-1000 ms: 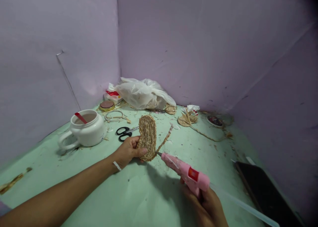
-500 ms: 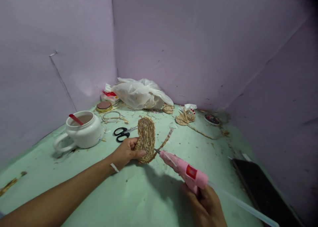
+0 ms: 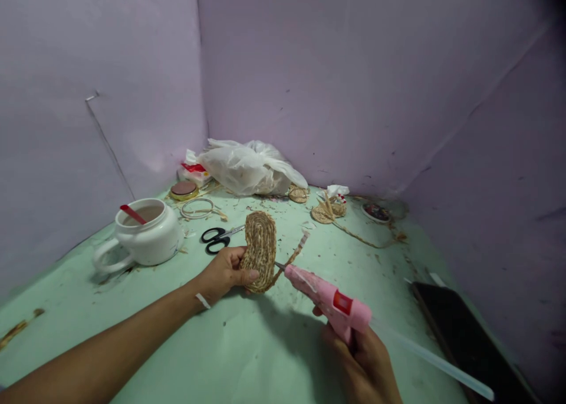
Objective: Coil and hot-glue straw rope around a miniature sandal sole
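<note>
My left hand (image 3: 230, 272) grips the lower left side of an oblong coil of straw braid (image 3: 260, 248), thumb on its face, and holds it upright. From the coil's lower right edge a loose braid end (image 3: 297, 250) runs up and away. My right hand (image 3: 360, 363) is wrapped round the handle of a pink glue gun (image 3: 329, 298). Its metal nozzle points at the coil's right edge, by the loose braid; whether it touches I cannot tell. A clear glue stick (image 3: 451, 365) juts from the gun's back end.
Black-handled scissors (image 3: 219, 239) lie left of the coil, near a white mug (image 3: 148, 233) with a red stick in it. A plastic bag (image 3: 250, 168) rests against the back wall. Small straw pieces (image 3: 325, 212) lie at the back right, and a dark flat phone-like object (image 3: 464, 333) at the right.
The view has shifted very slightly. Both hands keep their grips, and the nozzle stays at the coil's right edge. A fingertip now shows below the glue gun's body.
</note>
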{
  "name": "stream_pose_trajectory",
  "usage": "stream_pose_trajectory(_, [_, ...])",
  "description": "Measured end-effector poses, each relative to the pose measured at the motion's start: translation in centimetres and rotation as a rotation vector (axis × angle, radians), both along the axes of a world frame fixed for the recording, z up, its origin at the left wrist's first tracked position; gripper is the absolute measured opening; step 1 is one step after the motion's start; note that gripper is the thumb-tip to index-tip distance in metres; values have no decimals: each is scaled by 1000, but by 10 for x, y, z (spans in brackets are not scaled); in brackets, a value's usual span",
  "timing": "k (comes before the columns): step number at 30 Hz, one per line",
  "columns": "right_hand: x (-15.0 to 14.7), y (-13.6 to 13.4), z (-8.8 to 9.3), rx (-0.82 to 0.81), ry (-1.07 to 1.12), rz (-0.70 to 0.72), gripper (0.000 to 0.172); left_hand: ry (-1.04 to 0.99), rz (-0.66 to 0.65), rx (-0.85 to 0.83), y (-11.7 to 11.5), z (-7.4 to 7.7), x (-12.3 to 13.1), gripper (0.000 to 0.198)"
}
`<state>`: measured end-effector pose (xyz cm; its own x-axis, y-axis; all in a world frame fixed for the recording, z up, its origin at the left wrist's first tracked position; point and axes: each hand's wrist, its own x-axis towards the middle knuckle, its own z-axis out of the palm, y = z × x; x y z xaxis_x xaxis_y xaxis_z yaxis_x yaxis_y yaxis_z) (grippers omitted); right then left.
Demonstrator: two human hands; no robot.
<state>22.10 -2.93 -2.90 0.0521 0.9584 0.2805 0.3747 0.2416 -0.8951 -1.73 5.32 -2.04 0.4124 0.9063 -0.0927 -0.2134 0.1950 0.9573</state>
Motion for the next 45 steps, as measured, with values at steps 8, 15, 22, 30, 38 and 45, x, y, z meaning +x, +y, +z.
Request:
stream_pose_trajectory(8, [-13, -6, -1, -77, 120, -110, 24, 4, -2, -2, 1, -1, -1, 39])
stream_pose_trajectory(15, [-16, -5, 1, -97, 137, -147, 23, -20, -6, -29, 1, -1, 0, 38])
stream_pose_trajectory(22, [-17, -5, 1, -100, 130, -165, 23, 2, -29, 8, -1, 1, 0, 37])
stream_pose_trajectory(30, [-19, -4, 4, -74, 152, -161, 20, 21, -29, 13, 0, 2, 0, 38])
stream_pose_trajectory(38, [3, 4, -4, -29, -64, 10, 19, 41, -37, 14, -2, 4, 1, 39])
stream_pose_trajectory(45, [-1, 3, 1, -17, -16, -30, 17, 58, -34, 7, -1, 2, 0, 38])
